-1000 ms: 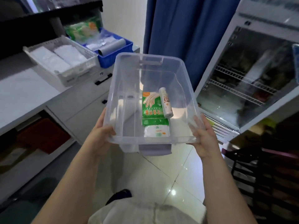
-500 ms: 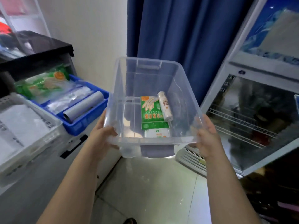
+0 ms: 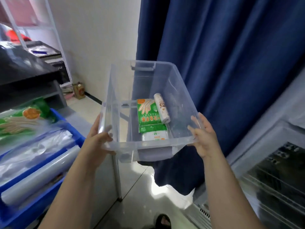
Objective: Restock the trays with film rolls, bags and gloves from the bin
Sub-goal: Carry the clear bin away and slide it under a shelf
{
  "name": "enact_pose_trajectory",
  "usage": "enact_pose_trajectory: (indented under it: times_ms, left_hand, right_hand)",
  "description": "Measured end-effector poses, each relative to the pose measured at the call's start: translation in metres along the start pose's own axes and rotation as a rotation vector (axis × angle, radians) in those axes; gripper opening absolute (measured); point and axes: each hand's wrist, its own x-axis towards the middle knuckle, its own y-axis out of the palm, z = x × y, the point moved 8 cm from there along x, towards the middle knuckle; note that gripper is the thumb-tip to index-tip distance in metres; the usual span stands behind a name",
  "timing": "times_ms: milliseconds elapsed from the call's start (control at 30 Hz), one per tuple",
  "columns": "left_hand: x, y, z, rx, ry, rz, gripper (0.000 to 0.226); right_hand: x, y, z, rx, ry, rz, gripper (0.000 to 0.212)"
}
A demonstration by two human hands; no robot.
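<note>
blue curtain point(image 3: 231, 63) behind, both hands point(image 3: 97, 142) clasping clear bin point(image 3: 148, 142) – glove pack point(image 3: 149, 118) between them

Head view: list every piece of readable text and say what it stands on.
"一次性手套", upside down to the camera: green glove pack in the clear bin.
White roll: print too blurred.
White packet: too small.
Green pack in blue tray: blurred.
Brown box on floor: unreadable.

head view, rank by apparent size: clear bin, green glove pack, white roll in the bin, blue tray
1. clear bin, held by left hand and right hand.
2. blue tray: cut off by the frame and nearer the camera, so its place against the bin is unsure.
3. green glove pack.
4. white roll.
</note>
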Motion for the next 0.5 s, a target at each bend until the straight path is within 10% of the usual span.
enact_pose_trajectory:
  times_ms: [500]
  left_hand:
    - [0.211,-0.033,-0.027,-0.032,0.066,-0.562,0.068]
  right_hand:
    - [0.326,0.193,-0.022,-0.104,0.249,0.446,0.066]
